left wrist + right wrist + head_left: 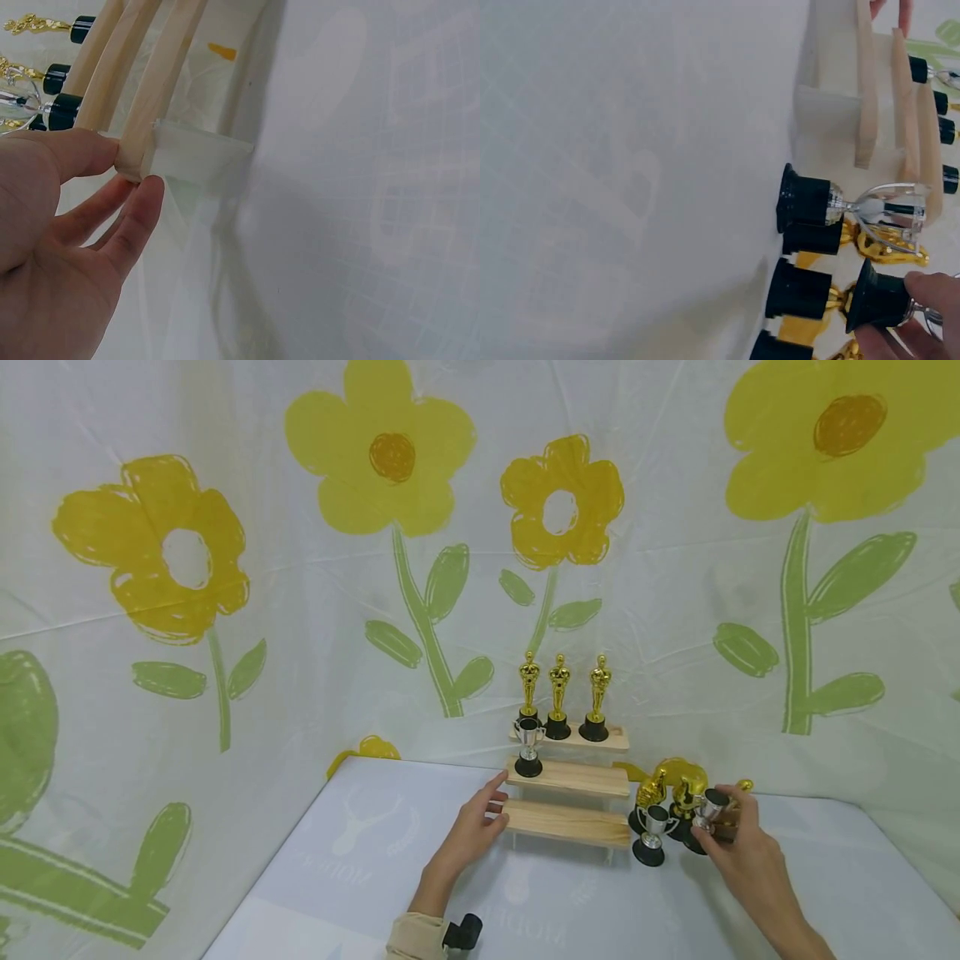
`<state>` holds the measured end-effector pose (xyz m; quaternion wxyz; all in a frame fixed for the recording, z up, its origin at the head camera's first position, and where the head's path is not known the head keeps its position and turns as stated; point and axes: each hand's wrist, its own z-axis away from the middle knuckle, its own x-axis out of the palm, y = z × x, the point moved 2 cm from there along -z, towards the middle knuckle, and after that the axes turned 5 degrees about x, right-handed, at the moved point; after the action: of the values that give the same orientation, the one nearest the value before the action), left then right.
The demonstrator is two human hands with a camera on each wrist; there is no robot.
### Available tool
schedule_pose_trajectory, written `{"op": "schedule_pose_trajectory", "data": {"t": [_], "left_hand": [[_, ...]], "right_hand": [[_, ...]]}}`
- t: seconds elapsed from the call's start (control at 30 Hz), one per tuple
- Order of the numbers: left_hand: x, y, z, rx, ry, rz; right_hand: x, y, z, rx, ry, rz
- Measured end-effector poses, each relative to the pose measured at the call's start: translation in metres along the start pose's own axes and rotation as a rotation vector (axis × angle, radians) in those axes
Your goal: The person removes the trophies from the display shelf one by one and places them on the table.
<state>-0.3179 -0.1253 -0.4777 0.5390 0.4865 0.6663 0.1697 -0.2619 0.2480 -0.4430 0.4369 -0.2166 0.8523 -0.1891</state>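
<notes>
The left hand (474,824) pinches the left end of a three-tier pale wooden stand (566,824). Its middle tier bears a silver two-handled cup with a black base (528,747); its top, three golden figurine trophies (558,678). Rightward, a matching silver cup (656,820) stands before partly hidden gold trophies (687,795), their number unclear; the right hand (752,852) grips a third silver cup (710,808), raised off the white table (360,860).

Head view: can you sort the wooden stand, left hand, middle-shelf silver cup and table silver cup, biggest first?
1. Wooden stand
2. Left hand
3. Middle-shelf silver cup and table silver cup: not ranked; they look close, and the table one seems nearer.
</notes>
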Motion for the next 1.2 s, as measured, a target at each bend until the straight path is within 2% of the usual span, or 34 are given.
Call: {"op": "schedule_pose_trajectory", "data": {"t": [0.17,0.37,0.77,1.2], "left_hand": [[0.000,0.000,0.000,0.003,0.001,0.001],[0.000,0.000,0.000,-0.001,0.002,-0.003],[0.000,0.001,0.001,0.000,0.000,-0.002],[0.000,0.001,0.000,0.000,0.002,0.009]], "right_hand": [[0.008,0.005,0.003,0.012,-0.050,-0.005],[0.014,0.012,0.006,0.005,-0.063,-0.010],[0.026,0.022,0.009,0.103,-0.225,0.003],[0.030,0.024,0.005,0.134,-0.309,0.032]]}}
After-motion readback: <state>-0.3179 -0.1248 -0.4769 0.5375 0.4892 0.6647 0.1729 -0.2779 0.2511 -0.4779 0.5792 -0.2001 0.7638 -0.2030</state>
